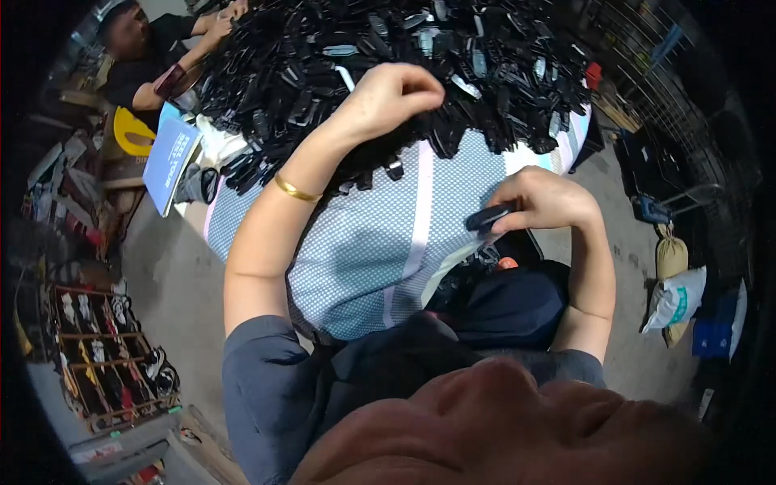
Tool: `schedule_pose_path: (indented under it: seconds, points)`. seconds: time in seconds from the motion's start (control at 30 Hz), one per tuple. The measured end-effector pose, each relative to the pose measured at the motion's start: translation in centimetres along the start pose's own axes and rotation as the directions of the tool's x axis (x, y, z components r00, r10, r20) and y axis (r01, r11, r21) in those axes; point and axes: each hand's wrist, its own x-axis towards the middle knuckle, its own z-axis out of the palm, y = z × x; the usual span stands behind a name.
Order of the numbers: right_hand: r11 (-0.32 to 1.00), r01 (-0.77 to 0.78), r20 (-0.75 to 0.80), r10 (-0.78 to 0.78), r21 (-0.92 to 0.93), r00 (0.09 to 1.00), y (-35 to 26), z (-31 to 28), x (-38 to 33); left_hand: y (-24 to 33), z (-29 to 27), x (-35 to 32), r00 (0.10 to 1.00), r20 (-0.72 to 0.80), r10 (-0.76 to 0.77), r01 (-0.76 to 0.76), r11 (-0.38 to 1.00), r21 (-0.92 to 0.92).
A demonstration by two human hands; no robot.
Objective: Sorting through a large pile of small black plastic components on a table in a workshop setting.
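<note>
A large heap of small dark, elongated pieces [323,89], mostly black with some shiny, covers the far part of a cloth-covered table [356,234]. Over its near edge is my left hand [388,101], closed with fingers curled towards the thumb; whatever they hold, if anything, is hidden. My right hand [546,198] pinches a dark oblong piece [489,217] between thumb and fingers, just above the cloth's near right edge. Its exact kind cannot be made out. One small dark piece [394,170] lies on the cloth near the heap.
Across the heap at the far left, another person [149,61] reaches into the pile. A blue booklet [171,158] leans at the table's left edge. Sacks [675,295] and a black case [653,166] stand on the right floor; a loaded rack [109,356] is at lower left.
</note>
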Motion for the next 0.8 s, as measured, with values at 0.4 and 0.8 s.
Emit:
schedule_pose_path:
  seconds: [0.4,0.8]
  points:
    - [0.849,-0.014,-0.678,-0.412,-0.528,0.609,3.3,2.3,6.7,-0.6,3.9,-1.2,0.966,0.182,0.186,-0.256,0.8,0.542]
    - [0.968,-0.026,-0.865,-0.211,-0.25,0.454,2.9,2.4,5.2,2.5,3.0,-2.1,0.944,0.311,0.114,-0.211,0.93,0.301]
